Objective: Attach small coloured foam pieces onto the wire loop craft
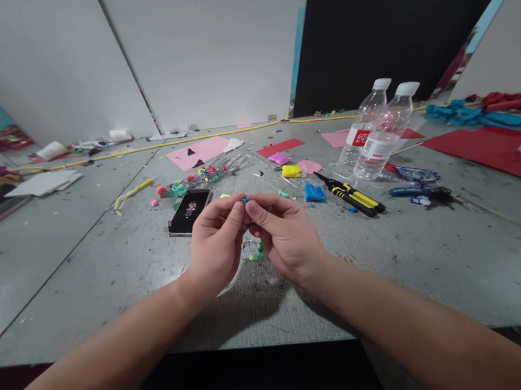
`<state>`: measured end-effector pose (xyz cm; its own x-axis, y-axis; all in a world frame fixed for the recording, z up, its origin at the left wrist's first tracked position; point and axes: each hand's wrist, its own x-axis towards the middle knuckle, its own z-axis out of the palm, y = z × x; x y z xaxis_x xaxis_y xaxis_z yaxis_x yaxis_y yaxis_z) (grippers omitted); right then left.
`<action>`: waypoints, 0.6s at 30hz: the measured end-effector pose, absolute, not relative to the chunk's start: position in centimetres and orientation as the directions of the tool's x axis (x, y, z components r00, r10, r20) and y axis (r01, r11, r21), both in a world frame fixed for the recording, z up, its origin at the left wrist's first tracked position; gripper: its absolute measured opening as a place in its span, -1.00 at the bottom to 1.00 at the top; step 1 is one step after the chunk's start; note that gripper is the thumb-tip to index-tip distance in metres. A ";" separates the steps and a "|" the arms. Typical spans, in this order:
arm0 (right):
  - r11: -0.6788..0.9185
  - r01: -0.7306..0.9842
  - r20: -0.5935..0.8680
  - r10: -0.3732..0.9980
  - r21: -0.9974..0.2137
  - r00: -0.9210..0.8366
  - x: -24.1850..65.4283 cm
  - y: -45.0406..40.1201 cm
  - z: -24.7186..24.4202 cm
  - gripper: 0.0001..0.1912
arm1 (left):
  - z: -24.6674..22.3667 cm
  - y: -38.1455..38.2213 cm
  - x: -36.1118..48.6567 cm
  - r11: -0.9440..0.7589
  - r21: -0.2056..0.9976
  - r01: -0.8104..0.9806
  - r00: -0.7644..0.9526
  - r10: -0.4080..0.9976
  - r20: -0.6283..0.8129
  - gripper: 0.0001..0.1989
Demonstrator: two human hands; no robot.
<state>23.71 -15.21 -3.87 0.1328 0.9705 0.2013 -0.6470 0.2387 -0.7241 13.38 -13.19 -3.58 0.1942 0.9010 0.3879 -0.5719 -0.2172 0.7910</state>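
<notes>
Where the fingertips meet: a small blue piece (245, 200) sits between the two thumbs, above the counter (126, 296).
Left fingers: the left hand (216, 240) is curled in a pinch, thumb and index finger pressed on the piece.
Right fingers: the right hand (290, 235) mirrors that pinch from the other side.
Slip risk: little of the piece shows past the thumbs, so an uneven grip could let it drop.
Landing spot: a wire frame (250, 250) with green and yellow bits lies below the hands in view; a fallen piece could catch on it or get lost among the counter's specks.
Squash risk: the blue stuff looks soft, so pressing too hard could flatten it.
Sideways sweep: the blue packet (315, 193) and the pliers (352, 196) lie near the right hand and could be nudged.
Packets: the blue packet, the yellow packet (291, 171) and the magenta packet (279, 159) each seem to hold stuff of their own colour; whether they are sealed, I cannot tell.
Bottles: a front bottle (388, 141) and a rear bottle (364, 119) stand upright, white caps on; no liquid line can be made out, and a bump could topple them.
</notes>
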 end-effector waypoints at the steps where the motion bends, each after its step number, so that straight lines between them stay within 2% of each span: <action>1: 0.240 -0.648 0.203 0.970 -0.722 0.133 23.7 -15.2 -3.9 -0.78 | -3.6 -13.2 13.4 -0.218 0.790 -0.573 0.200 0.897 0.393 -0.82; 18: 0.237 -0.649 0.189 0.971 -0.723 0.144 23.5 -15.1 -3.8 -0.76 | -3.7 -13.0 13.5 -0.280 0.786 -0.552 0.155 0.891 0.427 -0.82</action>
